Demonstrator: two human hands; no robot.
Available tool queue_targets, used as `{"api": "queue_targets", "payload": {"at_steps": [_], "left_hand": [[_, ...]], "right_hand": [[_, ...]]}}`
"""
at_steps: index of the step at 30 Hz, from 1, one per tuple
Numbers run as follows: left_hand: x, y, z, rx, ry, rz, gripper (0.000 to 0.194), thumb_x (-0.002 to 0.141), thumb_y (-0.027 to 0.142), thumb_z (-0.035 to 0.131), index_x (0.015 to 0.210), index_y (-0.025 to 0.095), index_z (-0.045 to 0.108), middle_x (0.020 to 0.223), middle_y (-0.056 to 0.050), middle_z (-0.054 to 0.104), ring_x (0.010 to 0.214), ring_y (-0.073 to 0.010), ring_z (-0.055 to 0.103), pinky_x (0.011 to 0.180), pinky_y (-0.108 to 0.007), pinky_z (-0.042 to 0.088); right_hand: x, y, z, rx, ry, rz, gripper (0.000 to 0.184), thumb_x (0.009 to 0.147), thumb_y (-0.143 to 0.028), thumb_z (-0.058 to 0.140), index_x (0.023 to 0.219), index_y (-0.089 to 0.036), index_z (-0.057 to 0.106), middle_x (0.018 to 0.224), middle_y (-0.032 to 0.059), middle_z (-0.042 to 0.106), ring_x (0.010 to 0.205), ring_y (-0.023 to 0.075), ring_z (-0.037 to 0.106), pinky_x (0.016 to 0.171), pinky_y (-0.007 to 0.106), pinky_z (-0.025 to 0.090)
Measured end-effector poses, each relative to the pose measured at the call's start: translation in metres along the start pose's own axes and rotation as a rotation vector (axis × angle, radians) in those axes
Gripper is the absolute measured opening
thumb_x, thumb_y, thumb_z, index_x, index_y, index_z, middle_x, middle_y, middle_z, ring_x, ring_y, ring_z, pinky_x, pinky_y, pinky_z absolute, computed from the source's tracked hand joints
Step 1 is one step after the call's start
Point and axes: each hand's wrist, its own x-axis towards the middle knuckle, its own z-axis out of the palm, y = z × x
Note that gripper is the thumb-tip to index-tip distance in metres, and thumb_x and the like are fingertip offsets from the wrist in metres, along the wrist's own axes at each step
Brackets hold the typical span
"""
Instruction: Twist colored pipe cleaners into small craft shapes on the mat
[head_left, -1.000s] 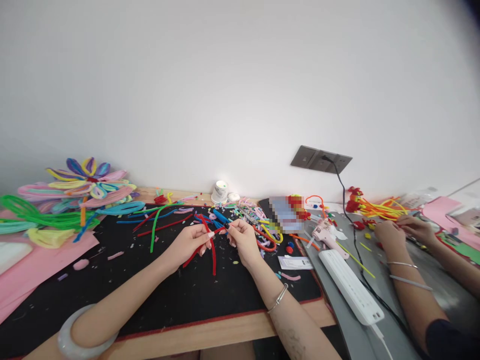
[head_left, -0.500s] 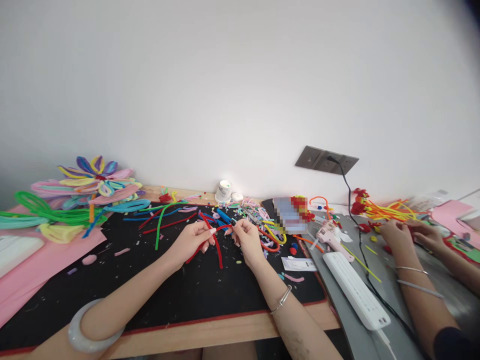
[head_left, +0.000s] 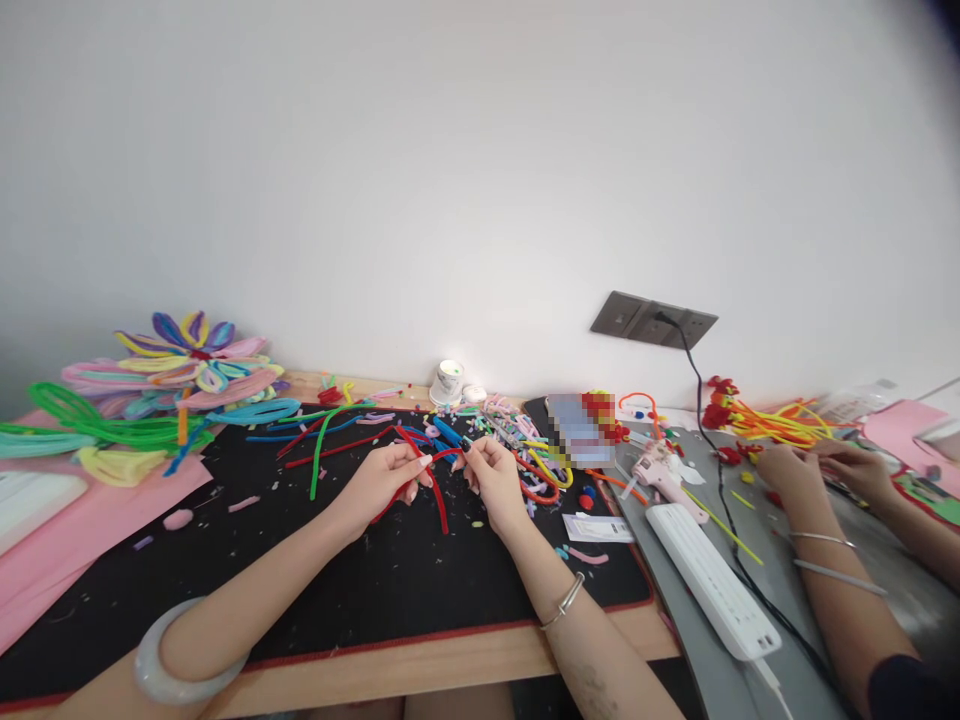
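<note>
Red pipe cleaners point(head_left: 441, 505) cross each other between my two hands, above the black mat point(head_left: 315, 600). My left hand point(head_left: 394, 475) is closed, pinching them near the crossing, with one strand sticking out below the fingers. My right hand point(head_left: 491, 480) pinches the end of a red strand that bows up slightly between the hands. Just behind my fingers lie pliers with blue handles point(head_left: 448, 432). To the left on the mat are loose red pipe cleaners point(head_left: 337, 447) and a green pipe cleaner point(head_left: 319, 455).
Pipe cleaner bundles point(head_left: 112, 425) lie at the left on pink paper. A paper cup point(head_left: 448, 382) stands by the wall. To the right are a pixelated phone point(head_left: 577, 430), a pink glue gun point(head_left: 664, 480) and a white power strip point(head_left: 712, 580). A co-worker's hands point(head_left: 795, 475) work at far right.
The crossing red strand has tilted and shifted slightly at my left fingers. My hands stay nearly in place. The co-worker's hands have moved a little.
</note>
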Motion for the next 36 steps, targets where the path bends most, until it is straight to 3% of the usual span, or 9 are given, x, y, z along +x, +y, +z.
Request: {"api": "queue_targets", "payload": {"at_steps": [5,10,13,17,20,23,26,29,36], "left_hand": [[0.002,-0.004,-0.002,-0.066,0.001,0.025,0.029,0.075,0.043,0.057,0.071,0.015,0.056,0.066,0.000,0.062,0.048,-0.0086,0.049,0.051,-0.022,0.041],[0.002,-0.006,-0.001,-0.108,-0.004,0.045,0.031,0.074,0.045,0.058,0.071,0.014,0.057,0.064,-0.001,0.060,0.051,-0.0094,0.051,0.054,-0.023,0.043],[0.003,-0.007,-0.002,-0.104,-0.005,0.033,0.030,0.074,0.043,0.058,0.075,0.013,0.059,0.069,-0.002,0.062,0.052,-0.0092,0.052,0.054,-0.023,0.045],[0.007,-0.011,-0.005,-0.038,0.002,0.017,0.036,0.072,0.041,0.060,0.096,0.014,0.058,0.083,-0.006,0.066,0.060,-0.0130,0.059,0.060,-0.028,0.049],[0.009,-0.013,-0.008,0.084,0.078,0.113,0.041,0.070,0.040,0.063,0.102,0.016,0.057,0.103,-0.010,0.064,0.089,-0.0212,0.062,0.079,-0.035,0.049],[0.008,-0.011,-0.009,0.203,0.122,0.254,0.038,0.071,0.038,0.062,0.104,0.019,0.060,0.116,-0.008,0.059,0.109,-0.0241,0.052,0.092,-0.037,0.042],[0.006,-0.008,-0.008,0.170,0.051,0.291,0.030,0.075,0.037,0.060,0.099,0.018,0.064,0.109,-0.007,0.063,0.105,-0.0232,0.055,0.091,-0.035,0.042],[0.003,-0.007,-0.005,0.094,-0.009,0.264,0.024,0.076,0.036,0.059,0.089,0.018,0.067,0.094,-0.005,0.068,0.094,-0.0217,0.059,0.088,-0.033,0.043],[0.001,-0.008,0.000,-0.157,0.080,0.166,0.026,0.073,0.039,0.062,0.082,0.015,0.067,0.082,-0.005,0.068,0.079,-0.0190,0.059,0.075,-0.031,0.046]], "right_hand": [[-0.001,0.000,0.001,-0.047,-0.137,0.101,0.016,0.071,-0.029,0.063,0.076,-0.016,0.056,0.061,-0.0004,0.064,0.036,0.0044,0.039,0.035,0.017,0.027],[-0.005,0.001,0.005,-0.104,-0.326,0.134,0.017,0.064,-0.021,0.067,0.077,-0.014,0.060,0.062,0.0008,0.066,0.053,0.0112,0.059,0.052,0.021,0.042],[-0.004,0.003,0.005,-0.140,-0.296,0.109,0.008,0.068,-0.017,0.060,0.076,-0.014,0.060,0.059,0.0004,0.065,0.051,0.0106,0.058,0.052,0.020,0.041],[0.000,0.003,0.000,-0.139,-0.158,0.058,0.005,0.072,-0.019,0.056,0.073,-0.015,0.058,0.056,-0.0005,0.064,0.043,0.0073,0.049,0.044,0.018,0.034],[0.000,0.001,-0.003,-0.128,-0.117,0.056,0.008,0.074,-0.023,0.057,0.072,-0.015,0.058,0.056,-0.0002,0.063,0.039,0.0063,0.043,0.041,0.018,0.031],[-0.002,-0.002,-0.001,-0.103,-0.199,0.075,0.011,0.073,-0.025,0.059,0.072,-0.015,0.059,0.054,0.0000,0.063,0.044,0.0084,0.049,0.045,0.019,0.035],[-0.005,-0.003,0.002,-0.105,-0.318,0.126,0.011,0.072,-0.025,0.059,0.072,-0.014,0.061,0.053,0.0000,0.063,0.043,0.0084,0.050,0.045,0.019,0.035],[-0.006,-0.003,0.002,-0.072,-0.363,0.157,0.010,0.072,-0.023,0.059,0.077,-0.014,0.058,0.055,0.0000,0.064,0.037,0.0054,0.042,0.039,0.017,0.028],[-0.006,-0.010,-0.001,0.172,-0.371,0.151,0.017,0.076,-0.028,0.058,0.087,-0.018,0.050,0.060,0.0008,0.066,0.035,0.0044,0.033,0.036,0.016,0.021]]}}
